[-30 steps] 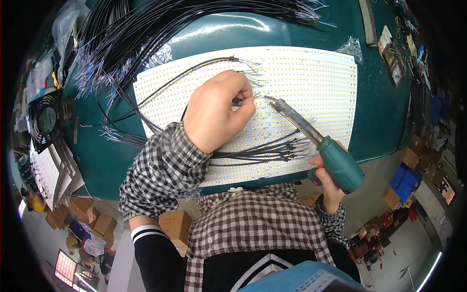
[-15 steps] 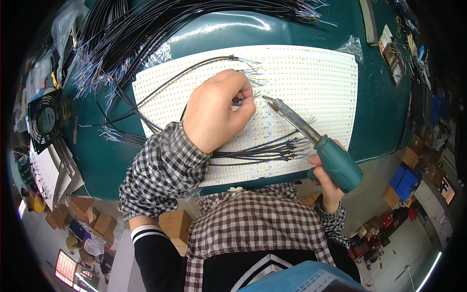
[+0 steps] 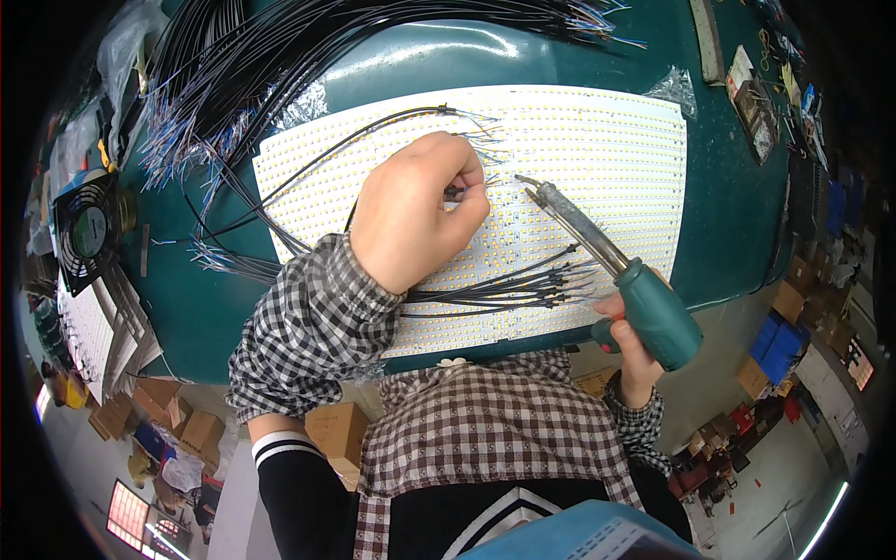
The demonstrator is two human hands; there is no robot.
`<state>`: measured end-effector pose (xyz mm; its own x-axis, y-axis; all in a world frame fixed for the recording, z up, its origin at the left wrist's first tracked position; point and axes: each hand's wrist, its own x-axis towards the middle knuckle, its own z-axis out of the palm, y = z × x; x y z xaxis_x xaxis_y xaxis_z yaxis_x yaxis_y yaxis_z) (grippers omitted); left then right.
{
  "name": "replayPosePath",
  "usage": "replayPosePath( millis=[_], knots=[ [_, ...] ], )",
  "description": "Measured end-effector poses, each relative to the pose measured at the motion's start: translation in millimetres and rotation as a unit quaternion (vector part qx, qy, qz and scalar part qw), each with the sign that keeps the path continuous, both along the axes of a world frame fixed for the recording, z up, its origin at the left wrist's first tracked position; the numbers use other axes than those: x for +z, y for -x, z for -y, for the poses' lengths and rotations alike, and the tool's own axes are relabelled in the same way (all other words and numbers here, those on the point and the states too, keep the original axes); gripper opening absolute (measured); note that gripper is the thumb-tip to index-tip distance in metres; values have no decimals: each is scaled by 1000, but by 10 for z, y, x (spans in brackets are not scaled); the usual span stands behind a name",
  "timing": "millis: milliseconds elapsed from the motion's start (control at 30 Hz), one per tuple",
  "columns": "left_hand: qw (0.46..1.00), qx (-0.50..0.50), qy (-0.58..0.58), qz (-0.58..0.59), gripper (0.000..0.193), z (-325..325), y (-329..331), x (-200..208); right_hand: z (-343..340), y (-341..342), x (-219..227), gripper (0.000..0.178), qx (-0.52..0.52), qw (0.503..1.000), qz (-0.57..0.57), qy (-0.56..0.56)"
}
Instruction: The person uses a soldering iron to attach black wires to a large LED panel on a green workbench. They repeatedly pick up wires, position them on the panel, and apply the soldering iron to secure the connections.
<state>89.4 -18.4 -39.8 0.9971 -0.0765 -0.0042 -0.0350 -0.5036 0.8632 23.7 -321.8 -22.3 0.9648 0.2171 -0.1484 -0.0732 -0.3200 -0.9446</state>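
A white LED board (image 3: 616, 131), dotted with rows of small yellow chips, lies in front of me. Over its middle, my left hand (image 3: 420, 210) is closed in a pinch on a black cable (image 3: 454, 193) whose end pokes out between thumb and fingers. My right hand (image 3: 635, 350) grips a soldering gun (image 3: 660, 313) by its green handle. Its tip is above the board, a little right of my left fingertips and apart from them. Several black cables (image 3: 495, 297) with thin bared wires lie across the board's near part. Another cable (image 3: 373, 126) arches over its upper left.
The board rests on a green table (image 3: 737, 215). A large bundle of black cables (image 3: 308, 37) fills the far left. A small fan (image 3: 89, 229) and stacked white boards (image 3: 107, 327) stand at the left edge. A dirty soldering tray (image 3: 754, 117) sits far right.
The soldering gun has pulled back to the right, its tip moving away from my left fingertips. My left hand stays in place with its pinch.
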Motion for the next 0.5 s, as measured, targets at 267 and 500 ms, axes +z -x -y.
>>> replayPosePath(
  millis=[267,500],
  knots=[
    [999,-44,-7,-5,6,-28,-42,116,-116,11,93,64,-103,986,-81,-103],
    [998,-60,-15,-31,7,-31,-90,72,-106,-67,106,50,-47,993,-61,-92]
  ],
)
